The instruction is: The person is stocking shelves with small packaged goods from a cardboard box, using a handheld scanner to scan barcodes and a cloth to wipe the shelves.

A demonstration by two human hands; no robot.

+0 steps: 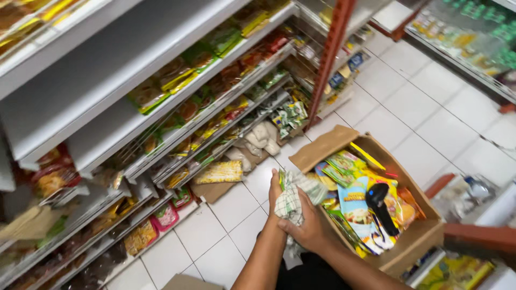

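Head view, looking down a shop aisle at a white tiled floor (pixel 419 107).

Near centre: both hands meeting over a checked green-and-white cloth (pixel 293 201), bunched at the near-left edge of an open cardboard box (pixel 414 244). Left hand (pixel 275 192) tucked behind the cloth, fingers mostly hidden, so grip there impossible to tell for sure, though pressed against the fabric. Right hand (pixel 307 228) clenched around the lower part of the bundle, fingers curled under it.

Inside the box: bright snack packets (pixel 355 207) in yellow, green and blue, with a black handheld scanner (pixel 380 207) lying on top. Box flap (pixel 322 147) folded open toward the far left.

Left of the hands: tiers of grey shelves (pixel 107 70), partly stocked with packets; the upper 2 boards largely bare. A yellow packet (pixel 219 172) lying on the floor at the shelf foot.

Judged step: gathering or folding the cloth beside the box. Next move likely calls for a firm 2-handed hold, keeping the loose fabric off the scanner and the packets.
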